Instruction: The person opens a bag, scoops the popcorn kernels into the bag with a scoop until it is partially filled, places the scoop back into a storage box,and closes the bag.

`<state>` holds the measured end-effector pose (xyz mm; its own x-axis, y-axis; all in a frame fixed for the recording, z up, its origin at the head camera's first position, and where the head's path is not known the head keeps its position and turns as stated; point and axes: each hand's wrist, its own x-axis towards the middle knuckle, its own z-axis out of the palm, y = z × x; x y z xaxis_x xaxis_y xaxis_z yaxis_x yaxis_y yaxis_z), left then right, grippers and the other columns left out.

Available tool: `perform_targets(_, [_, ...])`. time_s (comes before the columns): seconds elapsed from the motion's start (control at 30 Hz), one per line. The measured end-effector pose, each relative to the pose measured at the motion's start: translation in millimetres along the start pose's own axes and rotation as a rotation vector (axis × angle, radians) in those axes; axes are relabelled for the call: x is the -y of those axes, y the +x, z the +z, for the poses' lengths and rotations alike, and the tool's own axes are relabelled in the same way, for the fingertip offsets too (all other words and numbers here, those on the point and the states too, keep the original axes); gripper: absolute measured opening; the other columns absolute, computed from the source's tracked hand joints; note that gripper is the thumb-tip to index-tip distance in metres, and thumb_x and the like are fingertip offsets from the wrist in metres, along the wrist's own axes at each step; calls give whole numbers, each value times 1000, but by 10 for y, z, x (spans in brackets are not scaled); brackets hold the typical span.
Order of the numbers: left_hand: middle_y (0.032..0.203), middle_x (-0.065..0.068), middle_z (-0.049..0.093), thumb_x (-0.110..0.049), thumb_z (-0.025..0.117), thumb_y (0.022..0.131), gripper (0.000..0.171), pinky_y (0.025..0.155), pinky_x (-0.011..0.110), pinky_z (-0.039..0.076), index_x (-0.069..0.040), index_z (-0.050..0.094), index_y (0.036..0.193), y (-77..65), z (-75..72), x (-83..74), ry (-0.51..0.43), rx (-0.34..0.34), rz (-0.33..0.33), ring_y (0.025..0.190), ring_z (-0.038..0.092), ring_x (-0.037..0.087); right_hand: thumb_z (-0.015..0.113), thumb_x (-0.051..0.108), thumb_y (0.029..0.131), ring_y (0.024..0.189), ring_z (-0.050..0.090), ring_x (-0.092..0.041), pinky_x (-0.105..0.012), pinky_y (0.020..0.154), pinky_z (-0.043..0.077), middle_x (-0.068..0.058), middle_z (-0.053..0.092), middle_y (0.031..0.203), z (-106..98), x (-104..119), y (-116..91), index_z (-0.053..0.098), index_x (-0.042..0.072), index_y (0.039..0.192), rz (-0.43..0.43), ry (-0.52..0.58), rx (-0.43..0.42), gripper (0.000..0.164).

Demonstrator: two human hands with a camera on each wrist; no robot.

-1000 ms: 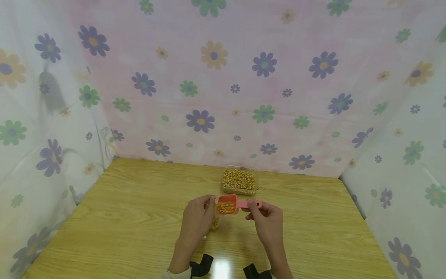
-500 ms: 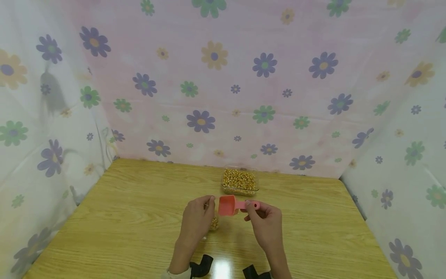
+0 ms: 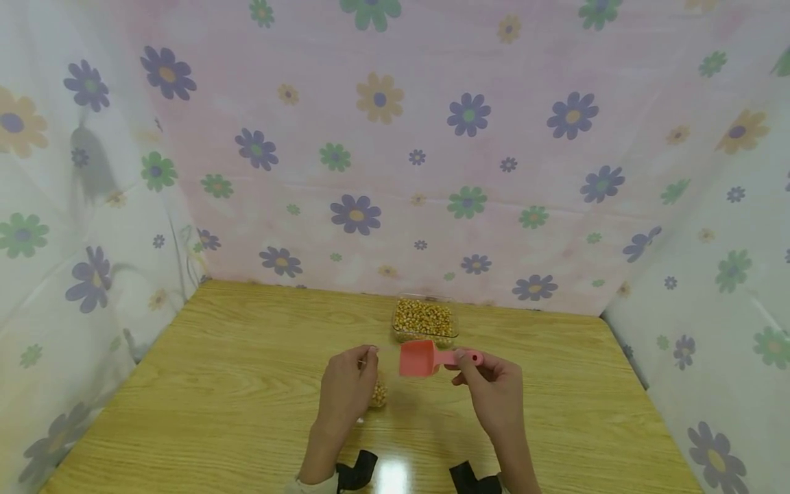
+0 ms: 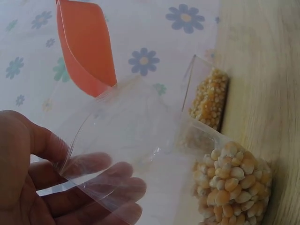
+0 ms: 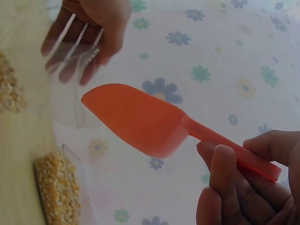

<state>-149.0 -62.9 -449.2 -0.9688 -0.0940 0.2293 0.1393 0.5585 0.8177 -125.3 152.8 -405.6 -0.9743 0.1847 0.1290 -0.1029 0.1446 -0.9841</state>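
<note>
My left hand (image 3: 347, 385) pinches the top edge of a clear plastic bag (image 4: 136, 122) between thumb and fingers, the other fingers behind the film. Corn kernels (image 4: 234, 183) fill the bottom of the bag, which sits on the table; in the head view the hand hides most of it. My right hand (image 3: 494, 391) grips the handle of a small red-pink scoop (image 3: 417, 359), thumb on top. No kernels show in the scoop's bowl. It is just right of the bag's mouth, and its tip overlaps the film in the left wrist view.
Behind the hands, a clear rectangular container (image 3: 424, 337) full of corn kernels stands near the back edge of the wooden table (image 3: 265, 357). Flowered cloth (image 3: 395, 171) hangs at the back and on both sides.
The corn kernels in the scoop went out of it between one second and half a second ago. Since then my right hand has drawn the scoop rightward, away from my nearly still left hand.
</note>
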Motion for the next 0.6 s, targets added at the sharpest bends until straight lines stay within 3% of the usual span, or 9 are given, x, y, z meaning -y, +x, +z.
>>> perform_targets(0.17, [59,-3,57,-16,55,104,27,53,27,44,-1,78,103,6,-8,-1,-3,-19,-29,52,50,8,67,14,99,60,69,-13,-26,68,57,-4,78,80,-117,-10,95,77,-7,104,9,-4,-51,24])
perform_targets(0.4, [50,-4,48,-16,53,104,30,44,25,36,-5,77,89,3,-27,-2,-32,22,-51,42,42,9,67,17,100,60,68,-10,-22,70,57,0,78,80,-170,-128,283,76,-8,105,1,4,-127,27])
perform_targets(0.6, [63,2,66,-15,53,103,29,40,21,32,0,78,103,13,-57,16,-61,70,-14,41,43,5,66,19,100,61,68,-10,-22,67,56,-7,78,84,-118,-249,446,76,-8,104,3,-2,-156,29])
